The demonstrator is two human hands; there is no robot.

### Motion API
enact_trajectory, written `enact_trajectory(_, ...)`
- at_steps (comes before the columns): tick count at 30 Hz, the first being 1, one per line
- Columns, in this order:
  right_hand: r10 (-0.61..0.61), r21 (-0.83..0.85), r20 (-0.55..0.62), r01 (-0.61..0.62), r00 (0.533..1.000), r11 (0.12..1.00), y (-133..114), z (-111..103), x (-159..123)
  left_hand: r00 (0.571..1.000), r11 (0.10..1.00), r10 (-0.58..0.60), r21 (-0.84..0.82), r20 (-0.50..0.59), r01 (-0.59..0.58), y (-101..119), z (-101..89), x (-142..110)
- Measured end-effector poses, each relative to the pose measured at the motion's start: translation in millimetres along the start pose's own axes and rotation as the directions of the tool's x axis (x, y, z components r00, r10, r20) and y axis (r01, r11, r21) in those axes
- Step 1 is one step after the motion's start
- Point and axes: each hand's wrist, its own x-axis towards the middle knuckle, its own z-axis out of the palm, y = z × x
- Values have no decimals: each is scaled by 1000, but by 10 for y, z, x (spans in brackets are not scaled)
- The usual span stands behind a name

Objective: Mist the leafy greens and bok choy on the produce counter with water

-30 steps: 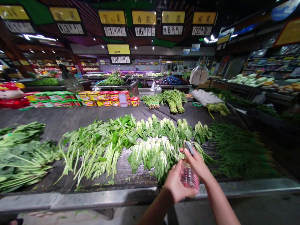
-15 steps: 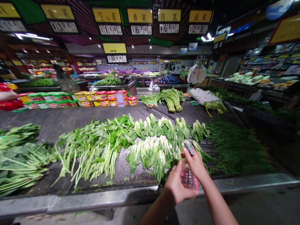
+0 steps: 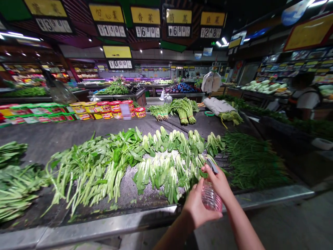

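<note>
Above the metal rim (image 3: 104, 223), the left hand (image 3: 197, 205) cups the bottle (image 3: 212, 198), presumably for support, while the right hand (image 3: 219, 181) curls its fingers around the nozzle (image 3: 212, 166), seemingly for aim.

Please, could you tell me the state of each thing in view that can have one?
Spray bottle: held, spray head fitted
Left hand: closed around bottle's body
Right hand: closed at spray head
Bok choy: laid in two rows
Tubs: stacked, mostly two high
Stalked bunches: tied
White cover: draped over greens
Plastic bags: hanging
</note>
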Motion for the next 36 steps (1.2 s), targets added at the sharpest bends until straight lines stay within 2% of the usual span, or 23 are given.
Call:
enact_trajectory(8, -10, -70, -45, 7, 999, 997, 100, -95, -29, 1000, 1000, -20, 7, 13, 20, 19, 86, 16)
enact_trajectory(14, 12, -19, -34, -12, 999, 1000, 124, -115, -13, 999, 1000, -12, 17, 37, 12, -2, 117, 49)
enact_trajectory(24, -17, 6, -5, 17, 1000, 1000, 180, -144, 72, 1000, 1000, 0, -5, -11, 0, -39, 211, 86)
enact_trajectory(32, -3, 71, 1, 3, 1000, 997, 216, -258, 114, 999, 999, 16, -30, -30, -17, 1, 312, 190)
enact_trajectory(36, -14, 89, 2, 13, 1000, 996, 212, -343, 122, 997, 997, 63, -39, -47, -65, -38, 417, 250)
